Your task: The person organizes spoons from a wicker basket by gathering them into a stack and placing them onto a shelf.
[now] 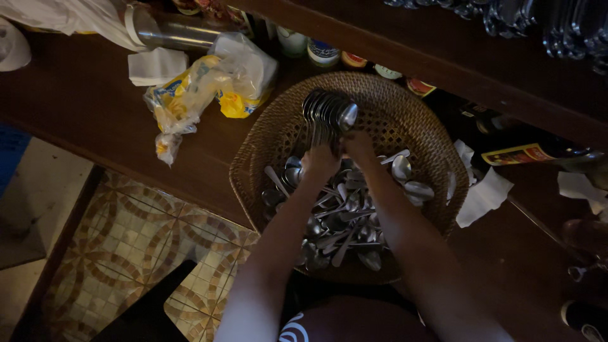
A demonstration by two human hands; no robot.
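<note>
Both hands — left hand [320, 161] and right hand [359, 145] — are clamped together around a bundle of spoons [329, 114], bowls up, above the woven basket [253, 158] of loose cutlery [345, 221]. Advice: keep handles aligned and the grip low — slippage is likely otherwise.

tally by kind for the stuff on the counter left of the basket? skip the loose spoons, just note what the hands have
Plastic bags: 1
White napkins: 1
Metal cylinders: 1
Total: 3
Left hand and right hand together hold one bunch of spoons over the woven basket.
</note>
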